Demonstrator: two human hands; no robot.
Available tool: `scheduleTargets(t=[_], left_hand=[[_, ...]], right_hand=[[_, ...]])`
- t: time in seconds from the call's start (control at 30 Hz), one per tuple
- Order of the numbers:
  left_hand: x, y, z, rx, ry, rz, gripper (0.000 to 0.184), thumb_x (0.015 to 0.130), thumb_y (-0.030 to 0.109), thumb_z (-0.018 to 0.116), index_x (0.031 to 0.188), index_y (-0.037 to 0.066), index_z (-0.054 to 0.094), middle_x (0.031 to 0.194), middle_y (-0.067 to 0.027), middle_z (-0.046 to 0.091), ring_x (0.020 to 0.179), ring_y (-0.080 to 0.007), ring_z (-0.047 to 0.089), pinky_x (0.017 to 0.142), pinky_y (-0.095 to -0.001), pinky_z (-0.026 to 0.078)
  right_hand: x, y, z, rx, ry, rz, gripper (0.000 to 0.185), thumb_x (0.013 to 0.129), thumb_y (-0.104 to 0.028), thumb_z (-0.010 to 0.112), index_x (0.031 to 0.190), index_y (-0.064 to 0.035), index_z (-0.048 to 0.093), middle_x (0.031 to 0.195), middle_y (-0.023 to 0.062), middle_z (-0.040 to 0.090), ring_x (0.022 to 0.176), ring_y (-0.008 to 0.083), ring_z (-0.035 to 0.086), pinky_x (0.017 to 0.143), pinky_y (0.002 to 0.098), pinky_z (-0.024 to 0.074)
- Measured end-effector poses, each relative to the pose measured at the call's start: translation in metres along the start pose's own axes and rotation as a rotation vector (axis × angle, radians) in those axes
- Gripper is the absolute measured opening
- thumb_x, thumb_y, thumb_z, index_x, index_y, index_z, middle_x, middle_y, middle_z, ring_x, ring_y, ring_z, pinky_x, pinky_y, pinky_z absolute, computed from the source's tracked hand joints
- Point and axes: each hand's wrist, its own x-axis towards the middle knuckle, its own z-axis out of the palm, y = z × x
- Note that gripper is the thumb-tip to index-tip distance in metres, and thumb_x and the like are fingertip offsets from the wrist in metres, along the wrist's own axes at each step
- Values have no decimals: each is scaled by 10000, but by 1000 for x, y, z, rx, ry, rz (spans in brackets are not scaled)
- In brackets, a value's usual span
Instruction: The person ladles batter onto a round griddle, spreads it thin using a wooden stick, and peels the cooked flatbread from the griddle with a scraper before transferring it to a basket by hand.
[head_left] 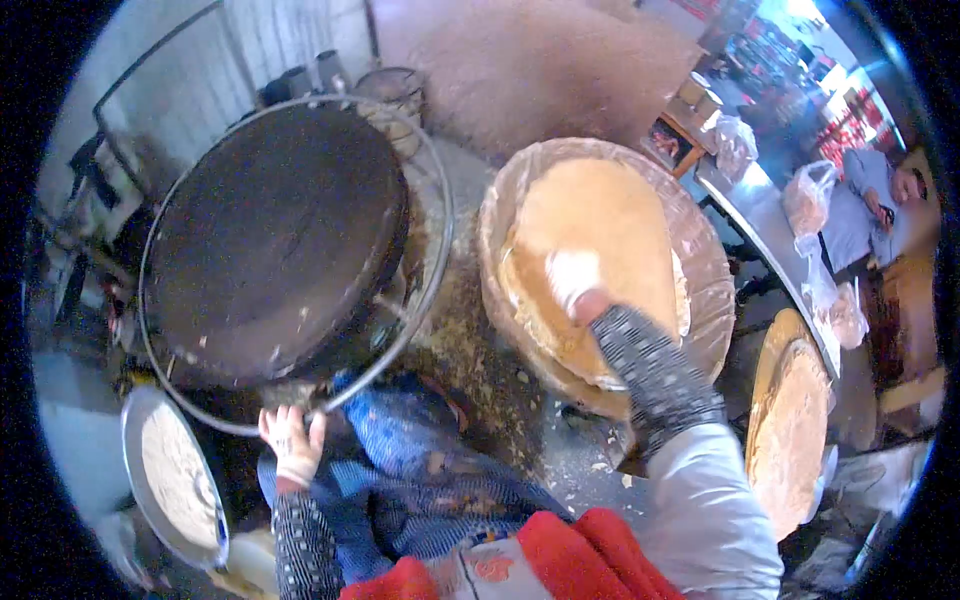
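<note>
At the lower edge of the round black griddle (270,240), my left hand (290,440) has its fingers apart beside the metal ring (440,250) that circles it. White wrapping shows on that hand and wrist. My right hand (576,282) rests over a stack of large, round, thin flatbreads (600,205). It looks bright white and smeared, so its fingers, and anything under them, are hard to make out. The flatbreads lie in a wide round basket (710,270) lined with clear plastic.
A metal basin of pale batter or flour (175,470) stands lower left. More folded flatbreads (790,440) lie at the right. Plastic bags (808,200) sit along a counter (765,215), beyond which a person (870,200) is seen. Crumbs dot the floor between griddle and basket.
</note>
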Motion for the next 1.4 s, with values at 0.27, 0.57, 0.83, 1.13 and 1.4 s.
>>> scheduleTargets(t=[0.27,0.57,0.83,1.13,1.4], left_hand=[[22,-55,9,39,-124,128,468,823,490,543,894,29,524,920,-196,532,976,-417,490,989,-556,336],[58,-20,-49,184,-533,-99,416,723,395,734,963,65,655,867,-136,643,858,-337,620,859,-477,453],[41,152,-21,-129,22,-77,317,799,366,594,859,65,669,944,-137,640,910,-312,617,763,-465,461],[-166,85,-155,-822,211,-127,264,908,295,613,775,68,622,708,-110,596,654,-303,601,576,-406,490],[-292,34,-224,-819,165,-447,181,910,230,597,1005,79,629,829,-86,617,784,-286,611,692,-397,487]], right_hand=[[35,-32,189,417,-149,340,377,854,-360,585,1095,-72,618,1058,161,685,991,322,667,805,482,522],[-6,-36,128,1078,136,346,395,943,-344,551,931,18,709,825,104,708,687,246,634,645,362,523],[-20,-170,-27,1149,735,-385,131,896,-29,624,1021,7,640,1010,89,673,933,170,636,874,313,504],[-213,-442,-102,1199,-712,-1254,222,887,-194,650,1038,-33,678,900,115,711,778,197,675,731,330,542],[-350,-603,-68,920,-1417,-679,193,897,-206,626,979,-43,564,675,62,612,471,188,593,400,326,504]])
